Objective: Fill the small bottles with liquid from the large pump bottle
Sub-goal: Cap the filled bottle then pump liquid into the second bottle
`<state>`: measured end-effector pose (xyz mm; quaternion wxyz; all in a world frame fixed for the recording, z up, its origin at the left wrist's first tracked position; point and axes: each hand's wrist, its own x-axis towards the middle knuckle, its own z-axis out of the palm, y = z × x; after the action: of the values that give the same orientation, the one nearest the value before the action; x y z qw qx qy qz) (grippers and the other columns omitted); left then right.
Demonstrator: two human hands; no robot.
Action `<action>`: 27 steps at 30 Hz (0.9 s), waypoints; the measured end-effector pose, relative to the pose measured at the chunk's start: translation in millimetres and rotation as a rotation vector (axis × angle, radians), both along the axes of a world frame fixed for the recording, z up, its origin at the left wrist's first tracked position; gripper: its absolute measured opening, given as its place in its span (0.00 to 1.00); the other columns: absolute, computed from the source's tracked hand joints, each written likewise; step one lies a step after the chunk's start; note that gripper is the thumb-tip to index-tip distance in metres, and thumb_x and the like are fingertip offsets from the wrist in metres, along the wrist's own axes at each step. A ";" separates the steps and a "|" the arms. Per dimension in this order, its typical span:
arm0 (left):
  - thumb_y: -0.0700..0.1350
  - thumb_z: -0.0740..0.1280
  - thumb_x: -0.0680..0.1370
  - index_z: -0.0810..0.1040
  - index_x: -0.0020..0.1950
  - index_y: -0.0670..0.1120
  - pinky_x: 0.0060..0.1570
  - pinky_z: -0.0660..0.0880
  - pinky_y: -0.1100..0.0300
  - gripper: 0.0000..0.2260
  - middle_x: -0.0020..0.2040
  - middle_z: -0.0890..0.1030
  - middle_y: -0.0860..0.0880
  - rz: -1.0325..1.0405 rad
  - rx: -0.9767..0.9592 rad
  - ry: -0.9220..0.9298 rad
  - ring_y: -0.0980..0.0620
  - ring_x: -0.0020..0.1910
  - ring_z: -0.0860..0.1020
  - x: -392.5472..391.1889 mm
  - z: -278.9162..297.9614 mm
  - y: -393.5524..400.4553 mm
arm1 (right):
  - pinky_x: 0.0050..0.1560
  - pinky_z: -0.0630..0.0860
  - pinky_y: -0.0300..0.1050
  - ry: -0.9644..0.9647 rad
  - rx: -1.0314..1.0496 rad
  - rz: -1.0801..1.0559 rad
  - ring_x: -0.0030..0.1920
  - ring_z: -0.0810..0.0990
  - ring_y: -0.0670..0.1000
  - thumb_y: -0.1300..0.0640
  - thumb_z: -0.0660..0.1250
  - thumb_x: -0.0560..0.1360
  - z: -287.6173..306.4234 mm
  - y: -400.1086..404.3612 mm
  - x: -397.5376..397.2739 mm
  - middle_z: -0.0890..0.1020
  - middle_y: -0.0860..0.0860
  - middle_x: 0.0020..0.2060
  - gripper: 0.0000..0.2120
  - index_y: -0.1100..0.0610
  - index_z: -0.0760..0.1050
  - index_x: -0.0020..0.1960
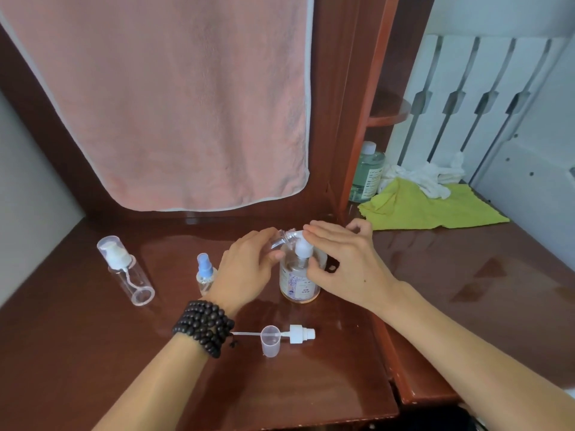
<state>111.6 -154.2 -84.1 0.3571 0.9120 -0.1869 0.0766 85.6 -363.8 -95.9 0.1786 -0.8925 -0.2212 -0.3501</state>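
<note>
Standing well to the left of both hands, a capped clear pump bottle [126, 270] and, closer in, a small blue-topped spray bottle [205, 273] wait on the worktop [77, 353]; the spray bottle sits just beside the left wrist, probably queued for a later fill. The left hand [245, 272] has its fingers curled round an uncapped small clear bottle [280, 239], tilted so its threaded mouth points right, up against the nozzle of the large pump bottle [300, 275]. That tilt looks chosen to catch whatever the nozzle gives. The right hand [339, 259] lies over the white pump head [303, 247], fingers straight and together on top as if to press down, thumb beside the neck; the big bottle stands directly beneath those fingers, between the two hands. Nearer the person, below the left wrist with its dark bead bracelet [205, 326], lie the removed spray pump with its dip tube [298, 333] and a clear cap [270, 340], set aside so the small bottle's mouth stays free. Farther right of the fingers, a yellow-green cloth [429, 209] rests on the worktop.
</note>
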 end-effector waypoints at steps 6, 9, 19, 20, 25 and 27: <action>0.49 0.67 0.78 0.74 0.67 0.50 0.58 0.74 0.44 0.17 0.56 0.80 0.51 0.022 -0.065 -0.010 0.49 0.57 0.78 0.5 9.0 -0.5 | 0.60 0.63 0.49 0.013 0.008 0.000 0.70 0.74 0.43 0.51 0.67 0.72 8.5 3.6 -5.1 0.79 0.48 0.68 0.24 0.56 0.80 0.66; 0.48 0.67 0.78 0.74 0.67 0.50 0.55 0.74 0.44 0.17 0.53 0.80 0.50 0.026 -0.050 -0.018 0.47 0.54 0.78 -0.5 7.0 -1.9 | 0.60 0.64 0.52 0.009 0.035 -0.002 0.70 0.75 0.43 0.51 0.67 0.71 6.8 2.8 -6.7 0.80 0.48 0.67 0.23 0.56 0.82 0.64; 0.52 0.65 0.78 0.73 0.67 0.51 0.57 0.75 0.44 0.18 0.56 0.80 0.52 0.013 -0.110 -0.006 0.51 0.55 0.78 -1.3 8.4 -3.4 | 0.63 0.62 0.50 0.013 0.004 0.012 0.73 0.72 0.42 0.52 0.67 0.72 8.4 3.2 -8.3 0.78 0.47 0.70 0.25 0.56 0.79 0.68; 0.52 0.65 0.78 0.73 0.67 0.51 0.56 0.75 0.44 0.18 0.55 0.80 0.52 0.009 -0.108 -0.009 0.50 0.54 0.78 -1.4 8.9 -4.5 | 0.63 0.62 0.50 0.006 0.008 0.013 0.72 0.72 0.42 0.52 0.67 0.72 8.5 3.4 -8.3 0.78 0.47 0.69 0.24 0.55 0.80 0.67; 0.48 0.67 0.79 0.72 0.70 0.48 0.63 0.73 0.47 0.20 0.61 0.79 0.50 0.012 -0.113 0.045 0.49 0.62 0.77 -1.3 -2.0 -8.0 | 0.64 0.62 0.57 0.113 0.098 -0.004 0.68 0.76 0.40 0.51 0.64 0.72 8.1 1.9 -3.2 0.82 0.43 0.64 0.20 0.50 0.84 0.61; 0.49 0.66 0.78 0.73 0.69 0.49 0.62 0.73 0.47 0.20 0.60 0.80 0.51 0.015 -0.120 0.049 0.50 0.61 0.77 -2.3 -1.4 -5.8 | 0.65 0.61 0.55 0.147 0.075 0.022 0.70 0.74 0.40 0.51 0.62 0.73 7.9 0.5 -5.9 0.80 0.42 0.67 0.22 0.50 0.82 0.65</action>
<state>109.3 -160.0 -85.5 0.4149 0.8919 -0.1664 0.0680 79.7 -363.2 -88.0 0.2315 -0.9061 -0.2039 -0.2895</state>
